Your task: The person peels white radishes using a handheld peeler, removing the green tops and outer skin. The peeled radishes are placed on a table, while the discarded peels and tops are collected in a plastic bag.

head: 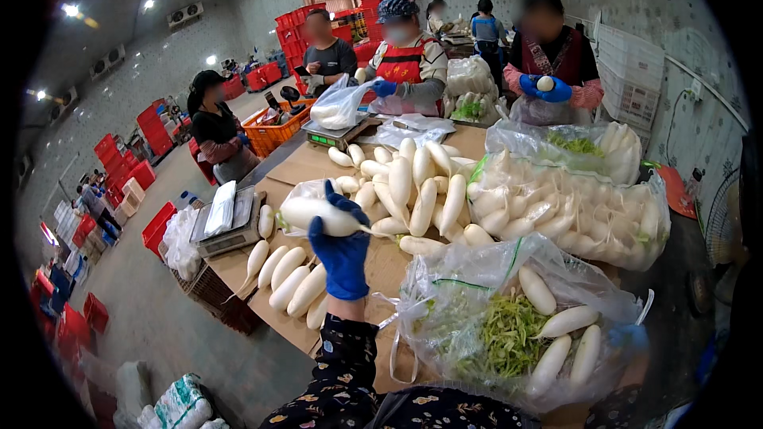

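Note:
In a blue glove, my left hand (pixel 341 250) holds up a white radish (pixel 322 217) with a thin root tail. My right hand (pixel 630 338), also gloved in blue, shows blurred at the right side of a clear plastic bag (pixel 459 310); its fingers cannot be made out. Several white radishes (pixel 548 363) and cut green leaves (pixel 512 333) lie in that bag. Beyond my left hand rises a heap of white radishes (pixel 411 185) on the cardboard-covered table (pixel 381 304). Below and left of the held radish, several more (pixel 298 286) lie side by side.
A scale (pixel 229 238) bearing folded plastic bags (pixel 220 208) stands at the table's left edge. Across the table, a person (pixel 405 65) holds a bag over another scale (pixel 334 134); a second person (pixel 551 65) holds a radish. Large filled bags (pixel 572 208) occupy the right side.

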A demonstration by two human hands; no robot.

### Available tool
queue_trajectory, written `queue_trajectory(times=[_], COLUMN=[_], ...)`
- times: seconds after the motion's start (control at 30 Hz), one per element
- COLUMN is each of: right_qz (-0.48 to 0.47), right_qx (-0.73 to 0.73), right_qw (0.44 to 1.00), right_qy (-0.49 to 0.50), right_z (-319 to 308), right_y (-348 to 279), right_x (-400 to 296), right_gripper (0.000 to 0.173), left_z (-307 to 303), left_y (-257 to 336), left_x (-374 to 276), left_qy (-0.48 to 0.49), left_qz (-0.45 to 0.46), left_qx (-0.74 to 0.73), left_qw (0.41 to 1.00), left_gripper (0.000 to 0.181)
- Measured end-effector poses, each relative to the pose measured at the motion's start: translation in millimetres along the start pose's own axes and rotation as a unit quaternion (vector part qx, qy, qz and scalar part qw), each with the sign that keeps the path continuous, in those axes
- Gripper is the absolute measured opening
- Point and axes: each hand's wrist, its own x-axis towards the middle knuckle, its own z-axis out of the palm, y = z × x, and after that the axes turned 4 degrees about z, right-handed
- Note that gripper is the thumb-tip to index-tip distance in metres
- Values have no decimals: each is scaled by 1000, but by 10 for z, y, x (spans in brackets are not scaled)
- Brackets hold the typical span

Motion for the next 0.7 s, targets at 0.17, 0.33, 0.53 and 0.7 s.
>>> queue_trajectory(times=[0.17,0.33,0.53,0.7], right_qz=[-74,-123,-173,-172], right_qx=[-89,-120,-136,-348], right_qw=[986,957,924,848], right_qy=[-119,-232,-314,-361], right_z=[157,676,1029,1658], right_y=[-283,-427,-600,-576], right_x=[-391,-1060,-1258,-711], right_gripper=[35,42,52,52], left_z=[52,-70,-118,-154], left_y=[1,-475,-1204,-1347], left_x=[-181,-646,-905,-1137], left_qy=[-52,2,-37,7], left_qz=[-130,-307,-475,-536], left_qx=[36,255,270,262], left_qw=[990,917,837,803], left_gripper=[76,82,90,94])
